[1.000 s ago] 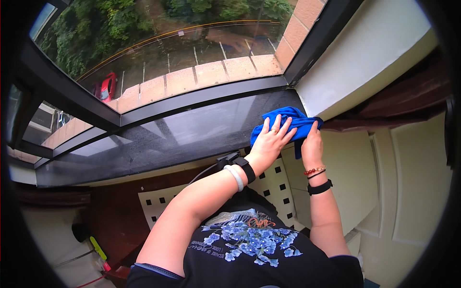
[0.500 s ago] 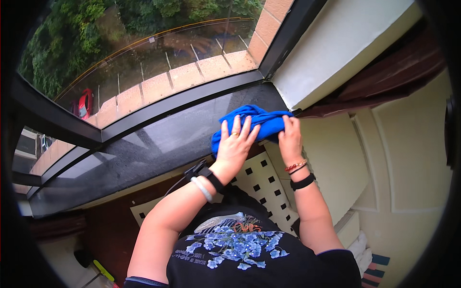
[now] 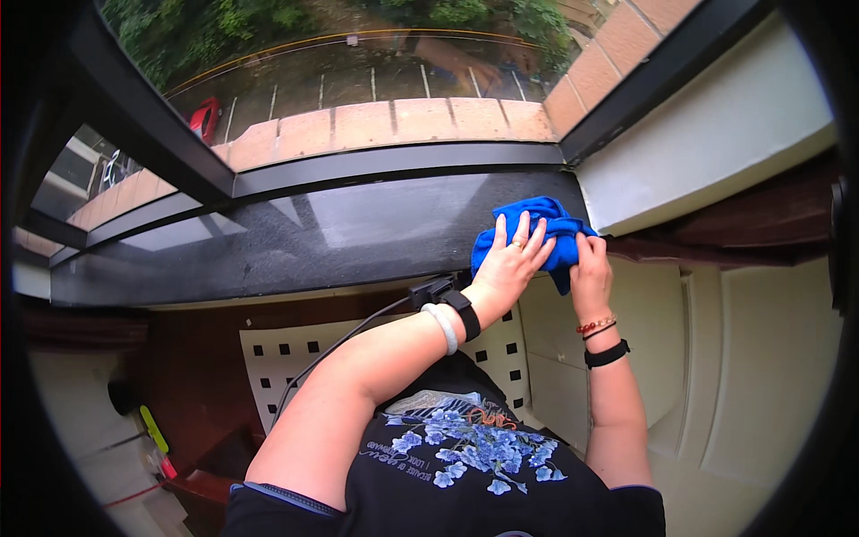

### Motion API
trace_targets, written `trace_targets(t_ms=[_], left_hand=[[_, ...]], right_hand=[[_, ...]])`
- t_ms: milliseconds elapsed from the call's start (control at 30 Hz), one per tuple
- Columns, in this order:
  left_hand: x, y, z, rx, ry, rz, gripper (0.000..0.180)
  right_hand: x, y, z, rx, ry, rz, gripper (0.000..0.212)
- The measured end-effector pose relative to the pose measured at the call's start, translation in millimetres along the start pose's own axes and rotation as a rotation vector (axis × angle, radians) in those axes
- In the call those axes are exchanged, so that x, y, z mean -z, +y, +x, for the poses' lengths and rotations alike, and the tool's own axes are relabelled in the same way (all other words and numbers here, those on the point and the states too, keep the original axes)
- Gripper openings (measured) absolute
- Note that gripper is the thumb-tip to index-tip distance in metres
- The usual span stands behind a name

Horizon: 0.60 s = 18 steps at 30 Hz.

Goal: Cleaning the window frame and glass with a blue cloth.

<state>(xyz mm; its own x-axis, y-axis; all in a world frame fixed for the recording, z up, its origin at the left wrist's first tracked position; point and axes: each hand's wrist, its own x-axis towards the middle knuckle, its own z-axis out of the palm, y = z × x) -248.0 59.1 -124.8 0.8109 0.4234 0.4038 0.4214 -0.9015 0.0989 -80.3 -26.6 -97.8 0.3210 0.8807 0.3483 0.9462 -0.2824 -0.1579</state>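
A bunched blue cloth [image 3: 546, 215] lies at the right end of the dark, glossy windowsill [image 3: 304, 242], with a fold hanging over the sill's front edge. On top of it my left hand [image 3: 510, 259] rests flat, fingers spread and pressing the fabric down. The thumb and fingers of my right hand [image 3: 591, 277] pinch the cloth's right end, close to the wall corner. Part of that pinch is hidden by the fingers themselves.
A black window frame [image 3: 394, 161] runs behind the sill, beside a white wall [image 3: 707, 125] and a dark red curtain [image 3: 725, 246]. From a black device [image 3: 433, 290] at my left wrist trails a cable [image 3: 322, 353]. Below is a white panel with black squares [image 3: 286, 349].
The view has swung, so sill and hands appear farther right. The cloth has gathered into a tighter bunch, with more of it drooping over the front edge. Both hands remain on it.
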Motion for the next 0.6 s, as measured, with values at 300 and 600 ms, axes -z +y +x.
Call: trace_targets(t_ms=[300,600], left_hand=[[49,-66,-102,0.066,0.025,0.166,0.050],[120,-164,-246,0.157,0.006,0.330,0.053]], right_hand=[[-15,-120,-4,0.492,0.092,0.018,0.033],[-40,-293,-18,0.802,0.018,0.150,0.019]])
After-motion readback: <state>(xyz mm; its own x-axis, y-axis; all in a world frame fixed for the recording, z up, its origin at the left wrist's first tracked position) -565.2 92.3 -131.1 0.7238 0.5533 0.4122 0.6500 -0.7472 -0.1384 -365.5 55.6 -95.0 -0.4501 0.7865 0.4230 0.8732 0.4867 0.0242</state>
